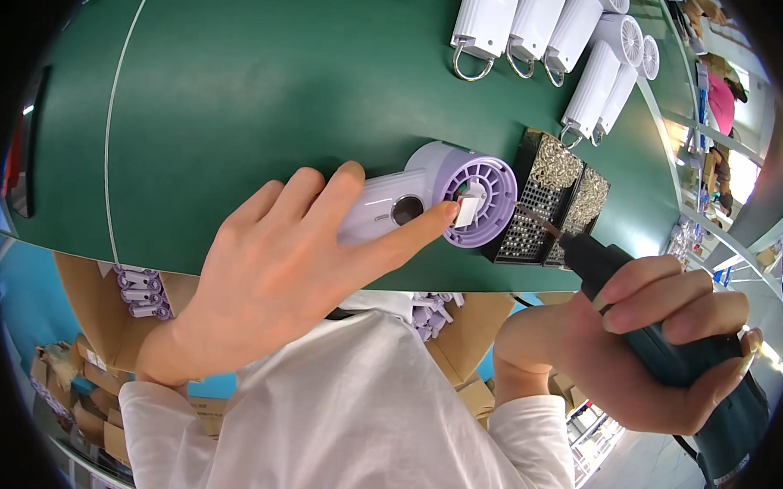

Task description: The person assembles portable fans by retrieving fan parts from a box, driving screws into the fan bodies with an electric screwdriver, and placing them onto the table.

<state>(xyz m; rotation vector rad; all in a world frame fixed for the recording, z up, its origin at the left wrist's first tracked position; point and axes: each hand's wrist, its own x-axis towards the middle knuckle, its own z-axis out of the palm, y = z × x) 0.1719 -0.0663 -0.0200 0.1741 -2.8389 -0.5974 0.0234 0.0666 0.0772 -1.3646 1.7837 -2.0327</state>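
My left hand (275,258) lies over a white and lilac handheld fan (443,167) on the green table, its fingers bent round the handle. The thumb presses on a small white piece (468,211) inside the fan's round, slotted head, where a bit of coloured wire shows. My right hand (643,339) is wrapped round a dark teal electric screwdriver (594,260). The tool's thin bit points left toward the fan head; whether it touches the rim I cannot tell. Beneath the bit stands a black screw tray (534,228) with a holed plate and heaps of small screws (556,164).
Several white handheld fans (578,91) with metal loops lie at the table's back right. Below the front edge, cardboard boxes (92,307) hold lilac and white parts (140,292). A thin pale line (111,131) crosses the green tabletop (268,85). Another person (722,103) is far right.
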